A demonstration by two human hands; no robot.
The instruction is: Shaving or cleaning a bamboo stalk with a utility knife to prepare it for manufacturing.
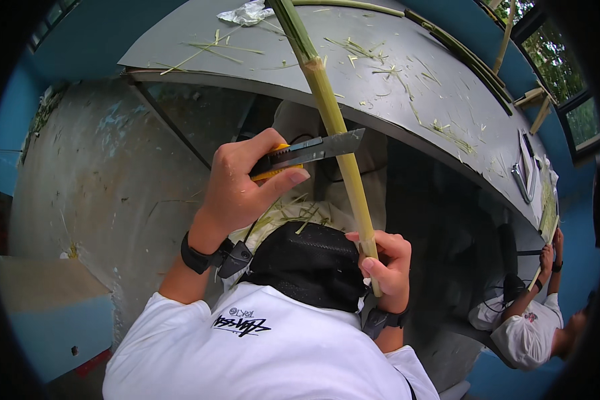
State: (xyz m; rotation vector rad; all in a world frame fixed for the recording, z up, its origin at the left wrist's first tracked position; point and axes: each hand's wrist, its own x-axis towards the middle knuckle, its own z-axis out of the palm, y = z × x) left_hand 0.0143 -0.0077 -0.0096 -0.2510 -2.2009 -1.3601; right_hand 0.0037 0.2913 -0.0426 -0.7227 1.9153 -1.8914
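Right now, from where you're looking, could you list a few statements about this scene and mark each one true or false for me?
1. The left hand holds the knife. True.
2. The knife is fully closed. False: its blade is out, crossing the stalk.
3. The right hand holds the stalk. True.
4. Shavings lie on the table. True.
5. No one else is in view. False: another person is at the right.

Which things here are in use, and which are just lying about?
In use:
- cutter, in left hand
- stalk, in right hand

Lying about:
- silvery crumpled sheet
- loose shavings
- dark strips
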